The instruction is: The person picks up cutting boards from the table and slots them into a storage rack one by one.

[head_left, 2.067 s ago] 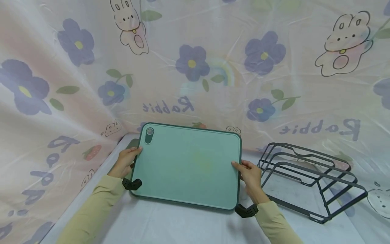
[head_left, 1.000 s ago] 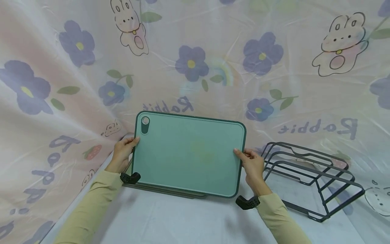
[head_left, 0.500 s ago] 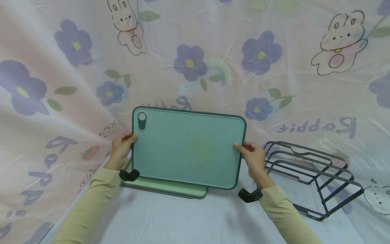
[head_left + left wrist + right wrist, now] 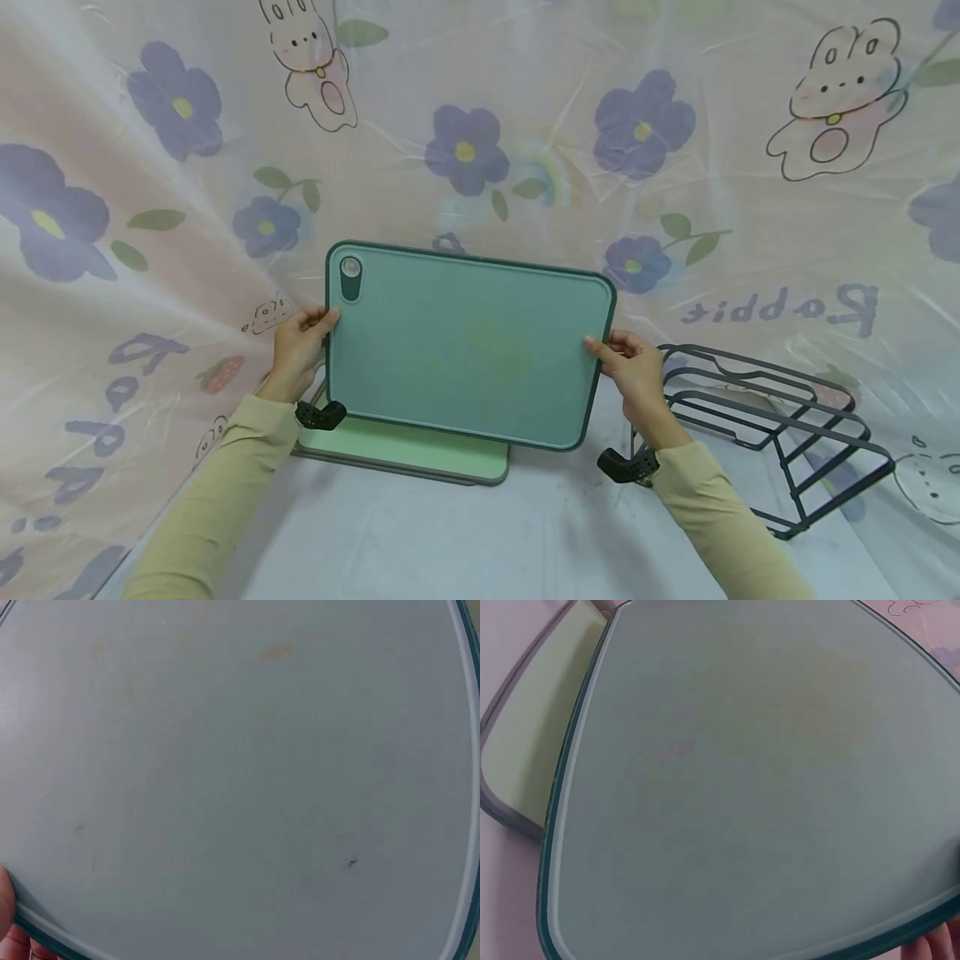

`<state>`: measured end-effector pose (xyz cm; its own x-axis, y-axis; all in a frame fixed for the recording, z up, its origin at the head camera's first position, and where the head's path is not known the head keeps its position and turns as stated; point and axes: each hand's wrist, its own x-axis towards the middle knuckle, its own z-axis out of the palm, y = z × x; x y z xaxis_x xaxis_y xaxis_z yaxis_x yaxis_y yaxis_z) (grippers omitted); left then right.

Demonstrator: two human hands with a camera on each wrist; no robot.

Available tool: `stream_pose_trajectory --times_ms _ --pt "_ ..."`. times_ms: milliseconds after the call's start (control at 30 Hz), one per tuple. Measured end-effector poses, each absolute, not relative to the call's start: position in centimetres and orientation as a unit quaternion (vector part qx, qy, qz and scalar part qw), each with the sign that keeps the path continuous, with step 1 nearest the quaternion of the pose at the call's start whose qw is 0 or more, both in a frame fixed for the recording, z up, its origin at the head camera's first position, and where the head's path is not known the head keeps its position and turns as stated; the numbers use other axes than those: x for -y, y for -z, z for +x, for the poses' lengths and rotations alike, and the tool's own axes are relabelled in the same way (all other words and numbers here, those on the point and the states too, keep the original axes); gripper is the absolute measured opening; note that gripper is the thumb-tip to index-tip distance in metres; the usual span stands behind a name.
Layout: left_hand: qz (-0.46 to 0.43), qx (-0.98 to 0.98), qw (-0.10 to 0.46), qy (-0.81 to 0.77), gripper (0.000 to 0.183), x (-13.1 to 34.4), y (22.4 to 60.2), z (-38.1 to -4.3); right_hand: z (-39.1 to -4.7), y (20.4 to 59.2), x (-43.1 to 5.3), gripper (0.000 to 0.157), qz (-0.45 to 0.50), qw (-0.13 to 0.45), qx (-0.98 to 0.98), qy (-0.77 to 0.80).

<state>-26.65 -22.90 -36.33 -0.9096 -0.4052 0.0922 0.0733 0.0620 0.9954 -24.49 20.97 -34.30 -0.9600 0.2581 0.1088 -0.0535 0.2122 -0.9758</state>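
Between both hands a teal cutting board (image 4: 465,350) with a dark green rim and a hole at its upper left is held up, its face turned toward me. My left hand (image 4: 298,350) pinches its left edge, thumb on the front and fingers behind. On the opposite edge my right hand (image 4: 632,371) grips the same way, a little lower. Faint yellowish stains show on the board's face in the right wrist view. Below and behind it lies a light green cutting board (image 4: 420,450) with a grey rim, stacked on another and partly hidden.
A black wire rack (image 4: 780,433) with several upright loops stands on the white table (image 4: 450,542) at the right, beside my right hand, its near left part behind my forearm. A curtain (image 4: 525,67) with flowers and rabbits hangs behind the table and along the left.
Both hands have raised the teal board and shifted it slightly rightward, its right side tilting a bit lower. More of the light green board beneath has come into view. The rack stays put.
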Motion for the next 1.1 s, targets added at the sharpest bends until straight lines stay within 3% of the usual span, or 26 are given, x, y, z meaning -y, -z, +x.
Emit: stream_pose_trajectory --times_ms 733,1100 --pt "0.045 0.741 0.164 0.650 0.041 21.5 32.4 -28.0 -25.0 30.8 -22.5 0.041 -0.057 0.150 0.760 -0.630" --pt "0.041 0.723 0.184 0.664 0.034 20.3 31.3 -28.9 -24.8 28.7 -23.7 0.037 -0.033 0.147 0.752 -0.642"
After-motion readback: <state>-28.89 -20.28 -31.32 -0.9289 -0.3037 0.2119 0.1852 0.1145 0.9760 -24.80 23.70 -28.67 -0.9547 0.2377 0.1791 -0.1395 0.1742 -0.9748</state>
